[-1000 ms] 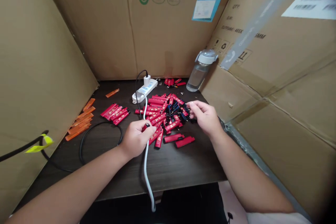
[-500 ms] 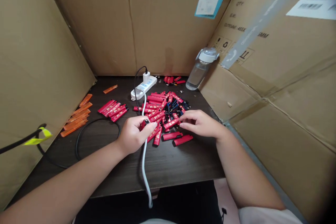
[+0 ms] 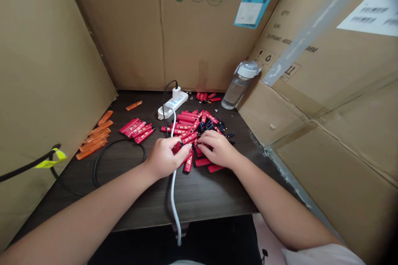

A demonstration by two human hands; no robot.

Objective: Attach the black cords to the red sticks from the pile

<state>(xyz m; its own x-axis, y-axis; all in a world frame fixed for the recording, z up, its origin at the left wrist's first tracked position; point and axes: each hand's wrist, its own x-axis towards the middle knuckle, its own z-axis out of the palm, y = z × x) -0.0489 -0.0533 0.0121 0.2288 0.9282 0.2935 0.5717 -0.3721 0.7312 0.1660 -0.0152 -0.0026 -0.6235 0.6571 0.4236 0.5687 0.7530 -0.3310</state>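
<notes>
My left hand (image 3: pixel 166 157) is closed round a red casing (image 3: pixel 176 147) with a dark end, held over the front of a pile. Close by on the right, my right hand (image 3: pixel 219 149) has its thumb and fingers curled inward, facing the left hand. What lies at its fingertips is too small and hidden to make out. Beneath and behind both hands spreads the pile of red casings (image 3: pixel 188 118) with gold lettering. Thin dark blue and black pieces (image 3: pixel 221 126) lie on the pile's right side. The right hand partly covers the red casings at the front.
A white power strip (image 3: pixel 178 103) has a plug and cables; its white cable (image 3: pixel 174 198) runs to the front edge. Leftward lie grouped red casings (image 3: pixel 137 129) and orange strips (image 3: pixel 95 138). A water bottle (image 3: pixel 236 89) leans at the back right. Cardboard walls (image 3: pixel 199 49) surround the table.
My right hand has moved left, close to the left hand, and now covers part of the front casings. The left hand keeps its hold. The view has shifted slightly.
</notes>
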